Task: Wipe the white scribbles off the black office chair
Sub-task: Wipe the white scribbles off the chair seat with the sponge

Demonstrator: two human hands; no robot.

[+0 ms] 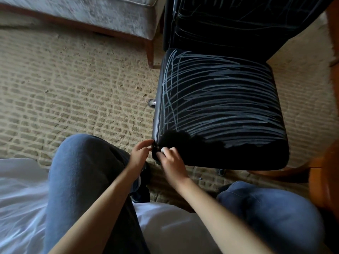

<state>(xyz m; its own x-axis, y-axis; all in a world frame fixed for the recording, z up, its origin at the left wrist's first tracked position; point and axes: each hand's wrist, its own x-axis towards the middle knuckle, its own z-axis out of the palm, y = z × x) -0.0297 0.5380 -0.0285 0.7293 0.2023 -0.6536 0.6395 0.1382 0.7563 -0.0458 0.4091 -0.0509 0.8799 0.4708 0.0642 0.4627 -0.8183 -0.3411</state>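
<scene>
Two hands (171, 162) at chair (220, 158) corner, right round wipe (163, 149)

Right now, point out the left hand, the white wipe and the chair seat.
left hand (139, 154): head view, back of the hand.
white wipe (163, 149): head view, bit showing past the right fingers.
chair seat (229, 156): head view, scribble-free front edge.

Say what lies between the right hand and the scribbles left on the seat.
Between right hand and scribbles: only wiped black seat, head view.
</scene>
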